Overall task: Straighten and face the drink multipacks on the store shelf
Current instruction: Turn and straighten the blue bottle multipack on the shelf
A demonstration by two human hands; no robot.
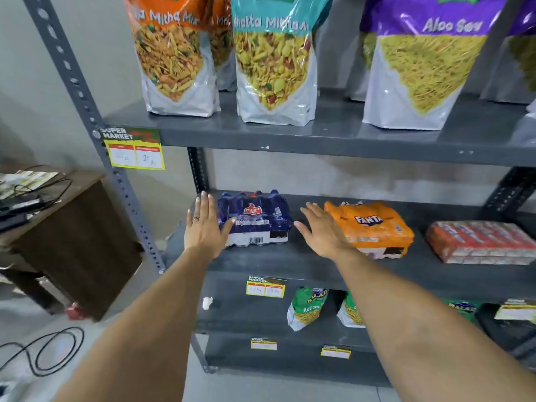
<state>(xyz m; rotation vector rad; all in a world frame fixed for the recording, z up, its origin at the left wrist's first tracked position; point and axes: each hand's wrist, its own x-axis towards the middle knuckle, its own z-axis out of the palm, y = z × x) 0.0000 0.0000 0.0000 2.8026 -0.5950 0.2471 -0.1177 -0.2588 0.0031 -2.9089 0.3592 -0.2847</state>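
Three drink multipacks lie on the middle grey shelf (261,265). At the left is a dark blue pack (256,219) with a barcode facing me. My left hand (204,224) lies flat against its left side, fingers spread, thumb resting on its front corner. An orange Fanta pack (374,227) sits in the middle, turned a little askew. My right hand (322,230) hovers open in the gap between the blue and orange packs, close to the orange pack's left edge. A red pack (481,242) lies at the right.
Large snack bags (272,62) stand on the shelf above. Smaller green snack bags (309,307) sit on the shelf below. A slotted upright post (95,123) bounds the rack's left side. A brown desk (78,227) with cables stands at the left, and a cable loops on the floor.
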